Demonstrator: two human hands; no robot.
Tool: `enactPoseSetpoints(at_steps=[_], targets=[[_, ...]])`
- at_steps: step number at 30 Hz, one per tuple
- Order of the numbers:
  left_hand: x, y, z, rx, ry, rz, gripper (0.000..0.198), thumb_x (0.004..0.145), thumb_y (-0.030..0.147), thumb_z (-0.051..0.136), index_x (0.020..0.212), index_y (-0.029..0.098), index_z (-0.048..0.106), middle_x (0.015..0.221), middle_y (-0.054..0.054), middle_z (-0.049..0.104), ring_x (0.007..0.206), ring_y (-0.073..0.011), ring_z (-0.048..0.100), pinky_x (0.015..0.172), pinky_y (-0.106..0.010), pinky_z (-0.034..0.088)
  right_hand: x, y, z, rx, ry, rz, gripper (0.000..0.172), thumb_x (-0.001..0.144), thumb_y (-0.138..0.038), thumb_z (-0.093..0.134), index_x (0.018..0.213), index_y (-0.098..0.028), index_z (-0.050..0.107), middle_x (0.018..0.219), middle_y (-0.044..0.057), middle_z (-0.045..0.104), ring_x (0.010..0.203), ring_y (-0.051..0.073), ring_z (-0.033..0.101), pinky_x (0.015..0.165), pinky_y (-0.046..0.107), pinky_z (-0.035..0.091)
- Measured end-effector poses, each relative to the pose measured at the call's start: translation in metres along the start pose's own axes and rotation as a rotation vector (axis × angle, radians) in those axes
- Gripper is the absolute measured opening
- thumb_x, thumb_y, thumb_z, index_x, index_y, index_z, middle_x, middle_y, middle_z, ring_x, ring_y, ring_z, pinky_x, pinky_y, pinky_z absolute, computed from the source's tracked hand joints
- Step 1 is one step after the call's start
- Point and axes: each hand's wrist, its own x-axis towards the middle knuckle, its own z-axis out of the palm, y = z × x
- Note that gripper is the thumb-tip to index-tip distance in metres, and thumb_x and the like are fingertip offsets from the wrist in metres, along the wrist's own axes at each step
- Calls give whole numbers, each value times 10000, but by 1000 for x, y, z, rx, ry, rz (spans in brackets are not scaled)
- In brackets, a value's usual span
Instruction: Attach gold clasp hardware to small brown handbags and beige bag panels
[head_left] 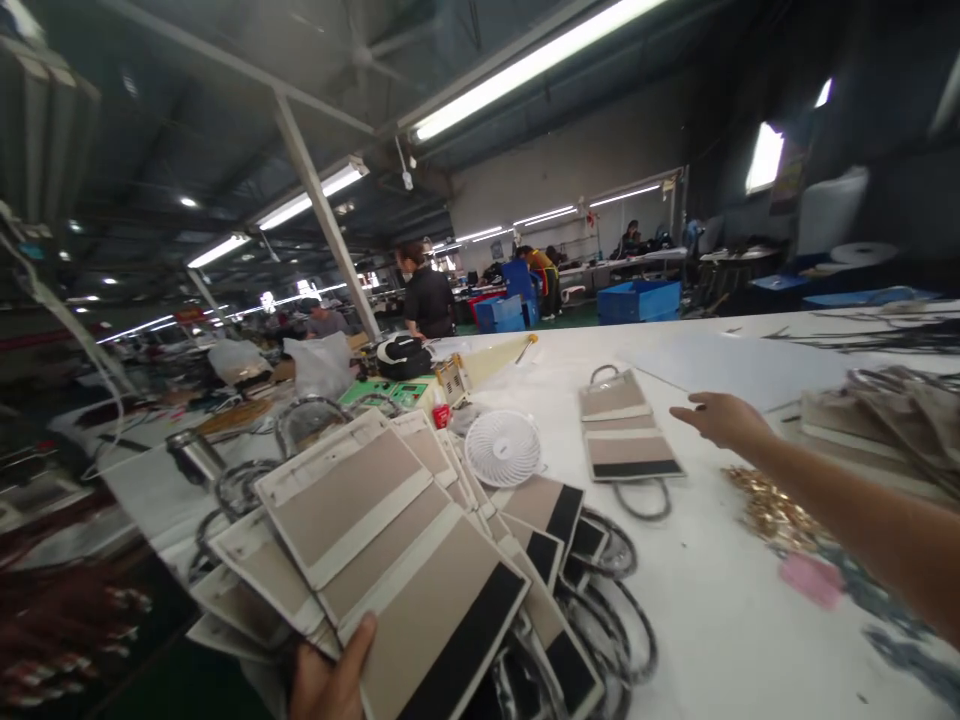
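My left hand (334,680) grips the lower edge of a beige bag panel (420,560), its thumb lying on top. The panel has pale cross strips, a black band and dark tube-like handles, and it rests on a fanned pile of similar panels. My right hand (724,420) reaches over the white table (697,620) with its fingers stretched to the left, and nothing shows clearly in it. Just left of it lies a single flat beige bag panel (628,425) with a handle at each end.
A white round fan (502,448) stands behind the pile, near a red bottle (441,412) and a green machine (390,390). Gold metal pieces (780,510), a pink item (811,580) and more panels (885,425) lie at right. A person in black (430,300) stands beyond the table.
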Motion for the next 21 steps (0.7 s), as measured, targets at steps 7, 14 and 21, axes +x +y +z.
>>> enactPoseSetpoints(at_steps=[7, 14, 21], targets=[[-14, -1, 1, -195, -55, -11, 617, 758, 454, 806, 1295, 233, 600, 1096, -77, 766, 1103, -331, 727, 996, -479, 567, -124, -82, 98, 121, -537, -403, 534, 859, -588, 700, 1182, -176, 807, 870, 97, 791, 615, 231, 659, 535, 318, 498], [-14, -13, -23, -256, -48, 97, 920, 773, 460, 805, 1546, 228, 363, 1501, -180, 555, 1409, -347, 533, 1112, -450, 499, -201, -205, 212, 161, -651, -607, 685, 847, -503, 758, 1415, -133, 660, 1247, 140, 747, 1060, 306, 712, 955, 377, 536], [2, 12, -69, -4, 68, 455, 780, 770, 427, 758, 1470, 212, 489, 1497, -170, 534, 1300, -354, 584, 1105, -496, 482, -209, -234, 227, 135, -613, -623, 339, 757, -376, 779, 1019, -161, 795, 906, 75, 764, 927, 288, 701, 850, 350, 516]])
